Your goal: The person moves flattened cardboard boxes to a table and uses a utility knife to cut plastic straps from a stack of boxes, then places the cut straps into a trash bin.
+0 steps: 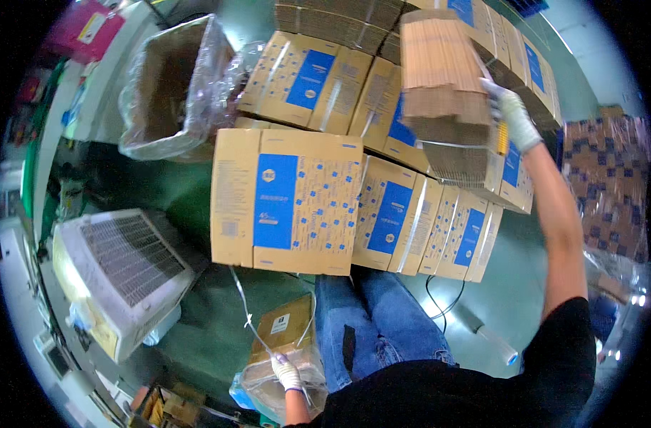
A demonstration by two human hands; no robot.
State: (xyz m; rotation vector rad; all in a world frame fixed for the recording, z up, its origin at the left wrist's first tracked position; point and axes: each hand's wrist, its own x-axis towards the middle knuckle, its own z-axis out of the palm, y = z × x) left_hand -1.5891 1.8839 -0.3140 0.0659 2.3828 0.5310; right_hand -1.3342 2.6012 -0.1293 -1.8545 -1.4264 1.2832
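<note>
My gloved left hand [286, 372], low in the picture, is closed around a thin white strap [248, 314]. The strap runs up towards the underside of a brown carton sheet [327, 203] with a blue panel. At the upper right, my gloved right hand [512, 118] is at the edge of a stack of folded cardboard [450, 107]. A yellow ridged tool [502, 138] shows at its palm, apparently gripped; its kind cannot be made out. My right arm is stretched far forward, and the fingers are slightly blurred.
Bundles of printed flat cartons [386, 207] spread in front of me. A plastic-lined bin [172, 89] stands at the far left, with a white vented machine [126, 260] nearer. Beside my left hand is an open box [279, 324]. A wrapped pallet [605, 185] stands at right.
</note>
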